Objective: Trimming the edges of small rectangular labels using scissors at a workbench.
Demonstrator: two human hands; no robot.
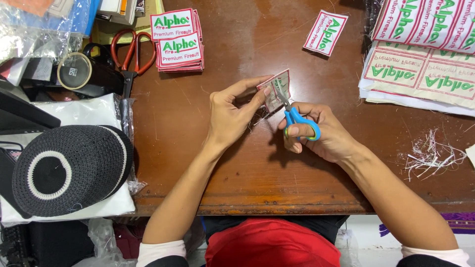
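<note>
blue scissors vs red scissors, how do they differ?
The blue scissors are small and held in the right hand, blades at a patch that the left hand holds. The red scissors are much larger and lie untouched at the table's left edge. Handle colour differs: blue against red. Both have metal blades.

On the counter (247, 168), the left hand (228, 116) holds an embroidered patch (275, 90) at centre, with the small scissors (296, 116) in the right hand (321, 133) just right of it. A stack of patches (178, 40) lies behind-left beside large scissors (129, 54); a single patch (325, 32) and uncut patch sheets (420, 54) lie behind-right. A knitted cap (69, 168) sits far left, thread scraps (430, 155) far right.
</note>
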